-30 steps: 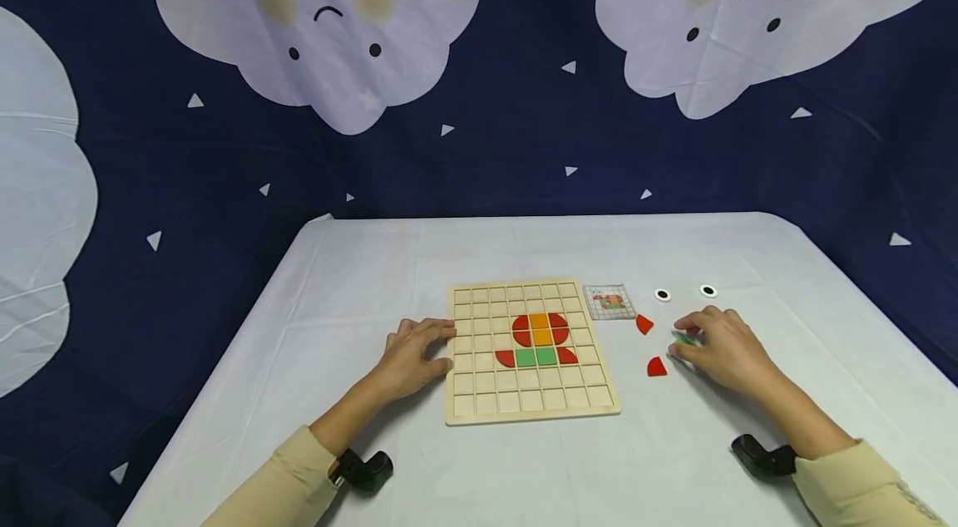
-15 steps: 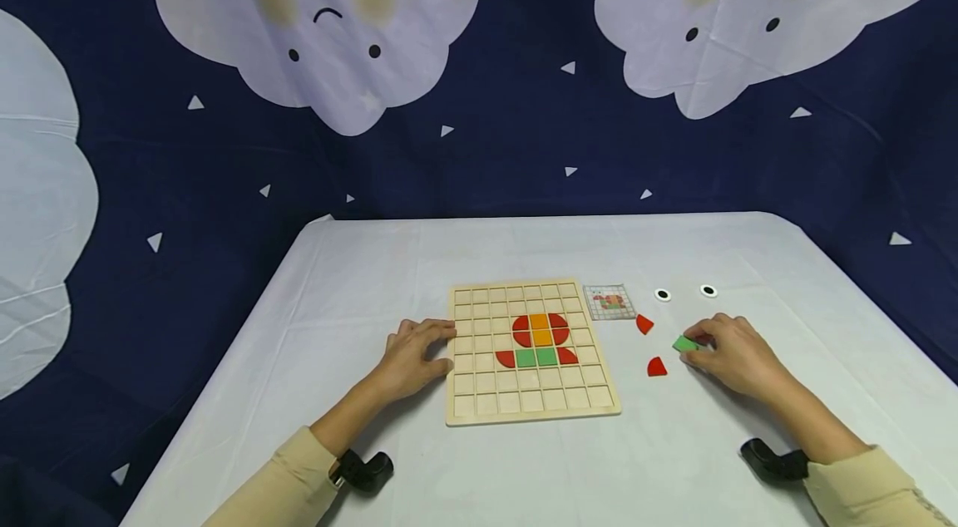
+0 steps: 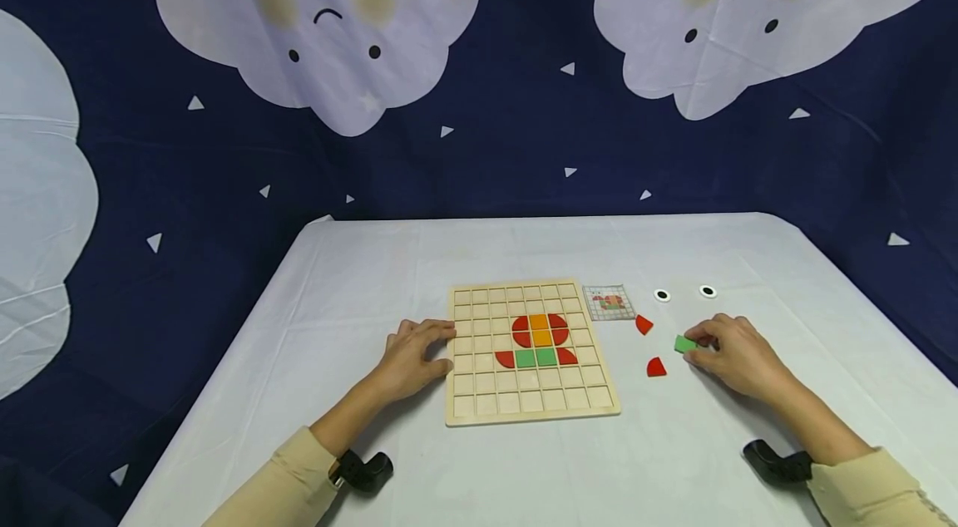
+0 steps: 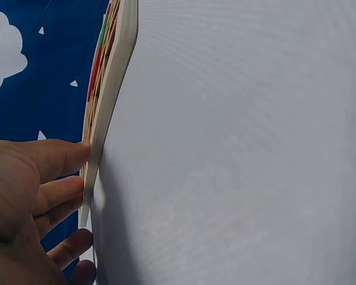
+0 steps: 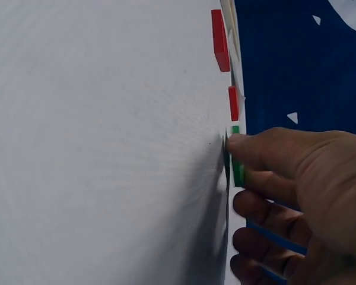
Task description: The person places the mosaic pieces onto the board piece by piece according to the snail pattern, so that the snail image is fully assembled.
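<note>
My right hand [image 3: 732, 351] pinches a green square tile [image 3: 684, 344] between thumb and index finger, right of the loose red pieces. In the right wrist view the green tile [image 5: 237, 175] stands close over the white cloth, with a shadow beside it. My left hand [image 3: 407, 357] rests its thumb and fingertips against the left edge of a wooden grid board [image 3: 479, 411]. On the board lie orange squares [image 3: 540, 329] flanked by red quarter-round pieces [image 3: 521, 332]. Below them, a row holds green squares [image 3: 535, 357] between two red quarter-rounds [image 3: 566, 356].
Beside the board's upper right corner lies a small pattern card [image 3: 609, 302]. Two loose red quarter-rounds [image 3: 644, 325] sit between board and right hand. Behind that hand are two white discs with black centres [image 3: 662, 295]. A dark cloud-print curtain [image 3: 516, 161] hangs behind the table [image 3: 374, 261].
My right hand has drawn slightly right with the green tile, which now shows more fully between the fingertips. The left hand and the board have stayed in place.
</note>
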